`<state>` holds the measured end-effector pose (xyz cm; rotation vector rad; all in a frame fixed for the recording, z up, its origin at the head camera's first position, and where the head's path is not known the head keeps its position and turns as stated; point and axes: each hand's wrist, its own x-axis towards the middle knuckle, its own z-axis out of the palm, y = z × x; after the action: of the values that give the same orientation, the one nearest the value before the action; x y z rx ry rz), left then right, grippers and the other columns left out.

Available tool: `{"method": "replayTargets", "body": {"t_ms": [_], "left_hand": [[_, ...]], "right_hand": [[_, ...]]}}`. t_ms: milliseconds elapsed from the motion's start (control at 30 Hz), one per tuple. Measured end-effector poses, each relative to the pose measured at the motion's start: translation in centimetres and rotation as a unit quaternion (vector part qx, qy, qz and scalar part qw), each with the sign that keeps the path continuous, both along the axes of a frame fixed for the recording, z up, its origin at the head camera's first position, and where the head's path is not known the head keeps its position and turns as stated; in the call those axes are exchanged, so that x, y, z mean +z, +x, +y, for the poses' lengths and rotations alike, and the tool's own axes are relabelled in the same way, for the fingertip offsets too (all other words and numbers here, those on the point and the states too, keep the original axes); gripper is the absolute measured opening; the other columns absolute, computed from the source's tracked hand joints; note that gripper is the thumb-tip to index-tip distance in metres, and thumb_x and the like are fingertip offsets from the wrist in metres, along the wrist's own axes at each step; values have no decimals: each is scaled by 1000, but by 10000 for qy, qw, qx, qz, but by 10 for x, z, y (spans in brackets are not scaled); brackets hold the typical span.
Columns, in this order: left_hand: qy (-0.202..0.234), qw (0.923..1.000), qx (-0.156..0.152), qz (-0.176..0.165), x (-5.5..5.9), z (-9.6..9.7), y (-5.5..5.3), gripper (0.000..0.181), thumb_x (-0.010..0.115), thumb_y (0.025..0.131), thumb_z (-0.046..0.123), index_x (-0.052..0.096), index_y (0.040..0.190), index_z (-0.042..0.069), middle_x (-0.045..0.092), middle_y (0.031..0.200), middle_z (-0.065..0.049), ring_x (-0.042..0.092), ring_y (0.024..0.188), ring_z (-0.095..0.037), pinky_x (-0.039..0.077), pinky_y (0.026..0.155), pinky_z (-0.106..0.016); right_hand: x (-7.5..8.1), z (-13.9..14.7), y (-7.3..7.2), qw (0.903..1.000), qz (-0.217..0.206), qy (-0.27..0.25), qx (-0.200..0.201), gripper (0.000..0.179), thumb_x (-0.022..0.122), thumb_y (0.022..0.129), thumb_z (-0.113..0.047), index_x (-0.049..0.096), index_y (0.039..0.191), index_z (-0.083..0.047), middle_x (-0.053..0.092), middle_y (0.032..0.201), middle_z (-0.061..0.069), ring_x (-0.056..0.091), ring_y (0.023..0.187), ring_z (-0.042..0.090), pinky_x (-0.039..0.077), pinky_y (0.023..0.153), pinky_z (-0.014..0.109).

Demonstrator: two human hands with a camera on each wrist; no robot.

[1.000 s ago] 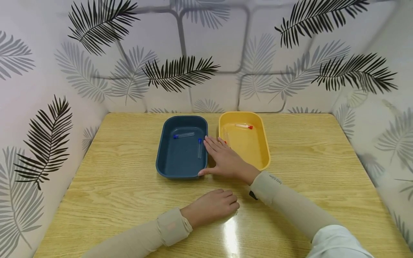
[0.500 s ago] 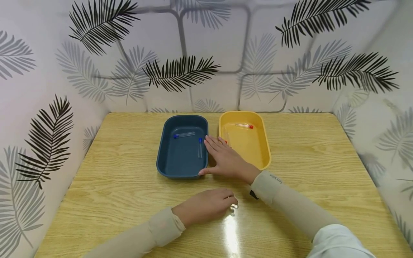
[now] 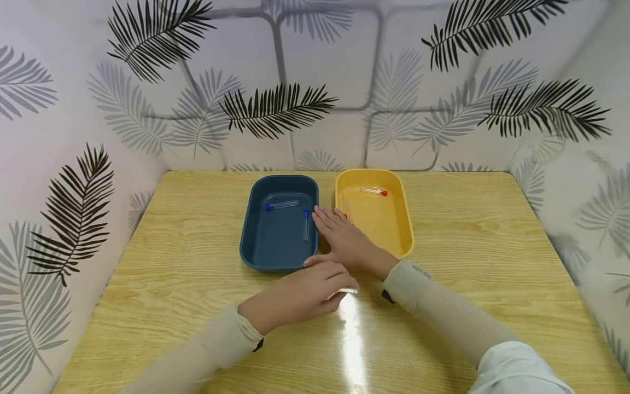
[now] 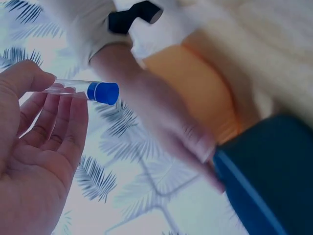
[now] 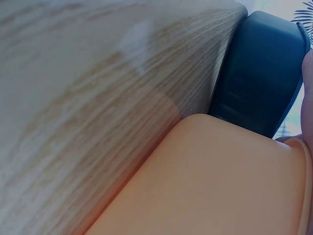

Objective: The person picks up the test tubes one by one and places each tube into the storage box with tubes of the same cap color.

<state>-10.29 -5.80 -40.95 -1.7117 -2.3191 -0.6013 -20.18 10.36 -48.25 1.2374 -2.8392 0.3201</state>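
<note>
My left hand (image 3: 305,293) pinches a clear test tube (image 4: 73,88) between thumb and fingertips. Its blue cap (image 4: 103,93) points away from the palm in the left wrist view, while in the head view most of the tube is hidden by the hand. My right hand (image 3: 351,241) lies across the gap between two trays, with straight fingers and thumb at the right rim of the dark blue tray (image 3: 275,241). Two blue-capped tubes (image 3: 283,205) lie inside that tray. The yellow tray (image 3: 386,227) holds red-capped tubes (image 3: 375,191), one partly behind the right hand.
Both trays stand near the back of a wood-grain table (image 3: 197,230), side by side. A leaf-patterned wall (image 3: 325,71) rises behind the table and along its sides. Light glares off the tabletop in front of the hands.
My left hand has lifted from the table with the test tube, turning and moving up toward the blue tray and right hand. The right hand and both trays have stayed in place.
</note>
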Motion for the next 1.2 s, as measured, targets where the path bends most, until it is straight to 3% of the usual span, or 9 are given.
{"method": "replayTargets", "body": {"t_ms": [200, 367, 500, 633, 800, 1067, 1200], "left_hand": [[353, 9990, 49, -272, 20, -12, -10, 25, 62, 87, 7, 59, 112, 9, 56, 107, 2, 49, 97, -6, 39, 86, -13], [585, 9949, 230, -792, 34, -23, -22, 22, 61, 88, 7, 59, 110, 7, 56, 102, 2, 50, 88, -7, 43, 78, -13], [747, 9877, 405, -1313, 44, -32, -34, 23, 61, 87, 5, 57, 110, 6, 54, 97, 2, 52, 86, -8, 46, 78, -19], [921, 9771, 507, -1850, 48, -41, -46, 25, 62, 87, 3, 56, 111, 7, 57, 99, 1, 55, 90, -6, 49, 80, -22], [1091, 9638, 699, -2329, 48, -51, -63, 23, 62, 89, 7, 57, 111, 7, 60, 100, 0, 58, 91, -8, 51, 79, -25], [1125, 9304, 1073, -3319, 53, -62, -90, 25, 59, 91, 9, 58, 117, 6, 61, 103, -2, 57, 92, -14, 51, 80, -29], [1071, 9209, 1239, -3538, 50, -66, -105, 27, 58, 92, 9, 58, 118, 6, 61, 107, -6, 57, 92, -15, 51, 79, -30]], "right_hand": [[-1, 4, -1, 9994, 229, 23, 247, 83, 49, 91, -51, 21, 145, 5, 16, 152, 19, 10, 140, 29, 8, 111, 48], [0, 6, -3, 9977, 471, 234, 426, 88, 40, 90, -60, 21, 144, 7, 18, 151, 22, 11, 140, 32, 10, 111, 50], [1, 4, -3, 9996, 109, 25, 265, 93, 36, 87, -68, 23, 145, 3, 17, 152, 19, 9, 140, 29, 7, 111, 48], [1, 2, -2, 9989, -415, -217, -42, 105, 39, 77, -78, 17, 149, -6, 11, 154, 14, 7, 141, 26, 4, 112, 46], [1, 0, -1, 9985, -484, -169, -166, 108, 38, 72, -82, 9, 150, -14, 9, 155, 11, 4, 141, 25, 3, 112, 45], [0, -2, -1, 9985, -479, -54, -254, 112, 35, 72, -84, 12, 149, -6, 6, 155, 7, 3, 141, 23, 0, 112, 42], [0, -3, -1, 9986, -435, -37, -291, 113, 35, 71, -85, 17, 148, -4, 11, 155, 10, 6, 141, 24, 1, 112, 42]]}}
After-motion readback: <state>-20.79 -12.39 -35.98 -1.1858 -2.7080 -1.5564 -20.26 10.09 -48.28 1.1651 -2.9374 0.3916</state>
